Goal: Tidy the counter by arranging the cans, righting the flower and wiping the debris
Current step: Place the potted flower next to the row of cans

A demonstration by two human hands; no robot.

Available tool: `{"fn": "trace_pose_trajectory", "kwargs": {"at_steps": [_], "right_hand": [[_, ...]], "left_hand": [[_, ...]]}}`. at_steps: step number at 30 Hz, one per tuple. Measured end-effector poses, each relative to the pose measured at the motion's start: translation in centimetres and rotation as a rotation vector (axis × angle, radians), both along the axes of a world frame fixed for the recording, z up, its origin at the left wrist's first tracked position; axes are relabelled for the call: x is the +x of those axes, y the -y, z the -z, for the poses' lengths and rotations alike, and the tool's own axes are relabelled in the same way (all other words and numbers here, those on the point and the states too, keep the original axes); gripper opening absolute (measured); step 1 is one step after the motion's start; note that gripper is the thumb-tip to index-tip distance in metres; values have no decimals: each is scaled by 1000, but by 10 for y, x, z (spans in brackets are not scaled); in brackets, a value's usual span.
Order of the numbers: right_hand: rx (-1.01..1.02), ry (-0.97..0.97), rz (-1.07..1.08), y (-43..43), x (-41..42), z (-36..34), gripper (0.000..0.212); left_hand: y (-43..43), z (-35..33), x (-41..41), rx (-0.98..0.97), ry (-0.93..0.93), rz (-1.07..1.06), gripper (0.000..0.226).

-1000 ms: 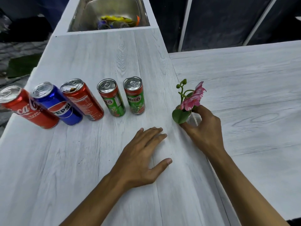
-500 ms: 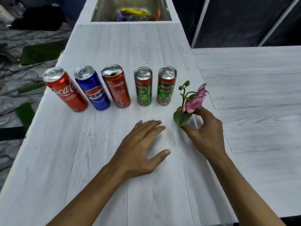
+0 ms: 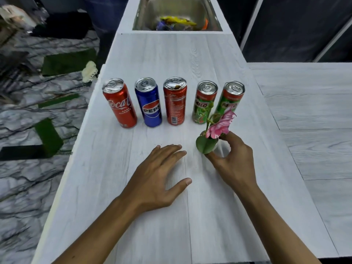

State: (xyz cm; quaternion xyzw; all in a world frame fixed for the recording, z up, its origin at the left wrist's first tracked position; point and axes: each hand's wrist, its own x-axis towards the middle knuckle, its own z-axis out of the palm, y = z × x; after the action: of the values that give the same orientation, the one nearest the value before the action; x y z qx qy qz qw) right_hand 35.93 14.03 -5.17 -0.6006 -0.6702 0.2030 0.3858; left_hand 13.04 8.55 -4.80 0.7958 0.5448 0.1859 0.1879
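Head view: noted flower (image 3: 221,124) upright, long axis near vertical, just nearside of the cans' (image 3: 174,101) right end; clasped at base by right grip (image 3: 234,161). Left grip (image 3: 158,176) flat on table (image 3: 152,235), nearside of cans, fingers spread, empty.

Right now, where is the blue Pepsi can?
In the head view, the blue Pepsi can stands second from the left in the row, between the Coca-Cola can and another red can.
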Motion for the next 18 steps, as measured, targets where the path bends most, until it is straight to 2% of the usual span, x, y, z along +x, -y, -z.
{"fn": "trace_pose_trajectory", "kwargs": {"at_steps": [7,18], "right_hand": [[-11,2,-28,-2,-47,-2,55],[26,20,-48,-12,-82,5,50]], "left_hand": [[13,1,-40,-17,-8,-23,74],[22,23,-67,-24,-42,2,76]]}}
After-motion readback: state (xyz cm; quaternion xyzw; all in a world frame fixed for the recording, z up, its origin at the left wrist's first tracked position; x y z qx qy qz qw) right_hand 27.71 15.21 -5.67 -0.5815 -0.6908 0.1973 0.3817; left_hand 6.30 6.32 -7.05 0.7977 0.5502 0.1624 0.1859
